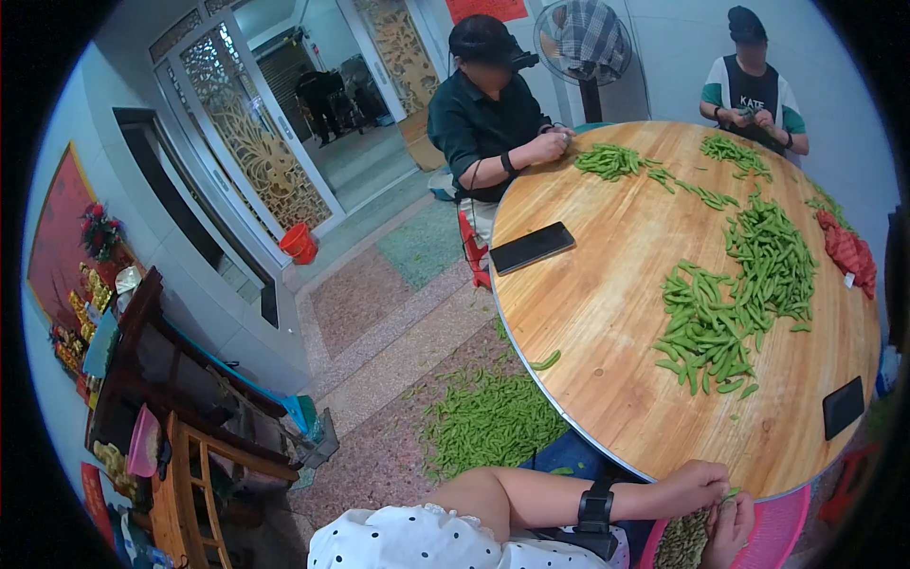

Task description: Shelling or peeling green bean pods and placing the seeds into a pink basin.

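At the near edge of the round table, my left hand (694, 484) and my right hand (731, 529) meet, fingers pinched together on a small green bean pod (732, 493). Only the pod's tip shows between the fingertips. Right below them is a pink basket (779, 529) holding a heap of shelled beans (681, 542). A black band is strapped around my left wrist. On the tabletop (607, 332), beyond my hands, lies a large pile of green pods (706, 327).
A black phone (533, 247) and a dark phone (843, 408) lie on the table, with a red mesh bag (846, 251). Many pods (493, 422) cover the floor at left. Two people (488, 109) work across the table. A red bucket (299, 244) stands by the doorway.
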A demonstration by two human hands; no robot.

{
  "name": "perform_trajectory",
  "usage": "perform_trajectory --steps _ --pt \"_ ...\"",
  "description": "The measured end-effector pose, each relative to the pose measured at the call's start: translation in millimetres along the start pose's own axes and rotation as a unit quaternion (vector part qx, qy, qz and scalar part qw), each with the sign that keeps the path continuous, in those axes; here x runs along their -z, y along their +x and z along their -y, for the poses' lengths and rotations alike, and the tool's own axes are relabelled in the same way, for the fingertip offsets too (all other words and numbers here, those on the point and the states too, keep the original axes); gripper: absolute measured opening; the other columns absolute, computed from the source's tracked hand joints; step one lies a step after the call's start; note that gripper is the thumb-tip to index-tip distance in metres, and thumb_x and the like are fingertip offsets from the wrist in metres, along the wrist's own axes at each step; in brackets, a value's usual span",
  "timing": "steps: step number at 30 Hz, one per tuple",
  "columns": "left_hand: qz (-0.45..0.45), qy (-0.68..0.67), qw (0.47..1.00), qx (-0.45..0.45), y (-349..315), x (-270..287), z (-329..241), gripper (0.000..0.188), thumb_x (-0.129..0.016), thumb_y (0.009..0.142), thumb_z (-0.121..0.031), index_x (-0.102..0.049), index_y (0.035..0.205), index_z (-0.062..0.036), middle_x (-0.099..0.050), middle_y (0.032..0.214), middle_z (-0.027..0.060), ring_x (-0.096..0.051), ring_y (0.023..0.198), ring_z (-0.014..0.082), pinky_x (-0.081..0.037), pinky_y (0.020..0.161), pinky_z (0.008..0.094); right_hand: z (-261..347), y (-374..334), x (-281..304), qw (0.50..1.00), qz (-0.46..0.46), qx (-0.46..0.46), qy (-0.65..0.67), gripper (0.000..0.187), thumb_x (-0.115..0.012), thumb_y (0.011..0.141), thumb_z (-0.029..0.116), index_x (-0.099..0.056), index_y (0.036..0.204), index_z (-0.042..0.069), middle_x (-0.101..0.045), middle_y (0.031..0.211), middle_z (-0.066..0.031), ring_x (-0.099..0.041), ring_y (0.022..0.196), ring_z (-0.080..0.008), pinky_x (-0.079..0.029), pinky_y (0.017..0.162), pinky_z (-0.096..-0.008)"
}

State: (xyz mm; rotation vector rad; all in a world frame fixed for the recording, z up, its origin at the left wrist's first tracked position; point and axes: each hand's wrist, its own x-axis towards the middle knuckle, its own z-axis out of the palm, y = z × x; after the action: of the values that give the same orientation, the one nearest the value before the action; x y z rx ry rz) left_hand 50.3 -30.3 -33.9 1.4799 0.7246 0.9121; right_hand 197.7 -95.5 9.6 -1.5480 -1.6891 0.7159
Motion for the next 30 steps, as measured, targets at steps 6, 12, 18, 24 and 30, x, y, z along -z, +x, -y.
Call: perform_trajectory --steps 6,12,18,24,30 --pt "0.013 0.085 0.996 -0.007 -1.3 -18.0 14.0 0.018 -0.05 0.083 -0.012 -0.048 0.072 0.002 -0.052 0.059 0.0098 -0.052 0.056 0.0163 -0.041 0.053 0.0309 -48.4 -23.0 8.2 0.983 -0.002 0.146 -0.115 0.03 -0.06 0.08 0.005 -0.054 0.109 0.001 -0.055 0.099 -0.0163 -0.056 0.082 -0.0282 -0.046 0.071 -0.0309" --pt "0.021 0.173 0.981 -0.087 -2.5 -54.0 45.1 0.017 -0.052 0.073 -0.011 -0.049 0.065 0.0037 -0.052 0.063 0.0219 -0.051 0.063 0.0413 -0.04 0.054 0.0416 12.3 -18.1 28.5 0.944 0.003 -0.187 0.273 0.024 -0.058 0.082 0.008 -0.055 0.104 -0.001 -0.058 0.091 -0.008 -0.055 0.079 -0.0145 -0.045 0.068 -0.0257" --pt "-0.03 0.132 0.983 -0.123 2.6 -82.8 95.4 0.019 -0.051 0.074 -0.012 -0.05 0.062 0.0028 -0.051 0.056 0.0175 -0.053 0.052 0.0315 -0.039 0.048 0.038 3.8 -27.9 38.3 0.964 0.013 -0.158 0.215 0.011 -0.059 0.08 0.008 -0.057 0.087 0.0 -0.057 0.084 -0.0051 -0.053 0.072 -0.0122 -0.042 0.064 -0.022" --pt "0.095 0.047 0.993 0.056 2.1 -76.8 75.5 0.022 -0.05 0.072 -0.012 -0.052 0.055 0.0025 -0.048 0.044 0.0095 -0.045 0.039 0.0118 -0.035 0.038 0.0302 -1.1 -35.3 39.6 0.93 0.0 -0.225 0.29 0.009 -0.062 0.078 0.008 -0.058 0.079 0.001 -0.056 0.077 -0.0042 -0.051 0.068 -0.0115 -0.04 0.062 -0.0212" --pt "0.143 0.073 0.986 0.053 0.0 -88.1 86.4 0.018 -0.053 0.066 -0.009 -0.052 0.054 0.0036 -0.047 0.044 0.0138 -0.047 0.04 0.0173 -0.036 0.04 0.0337 -7.8 -45.5 40.9 0.95 -0.01 -0.215 0.226 0.011 -0.063 0.077 0.01 -0.059 0.081 0.001 -0.056 0.076 -0.0041 -0.051 0.068 -0.0108 -0.04 0.061 -0.0217"
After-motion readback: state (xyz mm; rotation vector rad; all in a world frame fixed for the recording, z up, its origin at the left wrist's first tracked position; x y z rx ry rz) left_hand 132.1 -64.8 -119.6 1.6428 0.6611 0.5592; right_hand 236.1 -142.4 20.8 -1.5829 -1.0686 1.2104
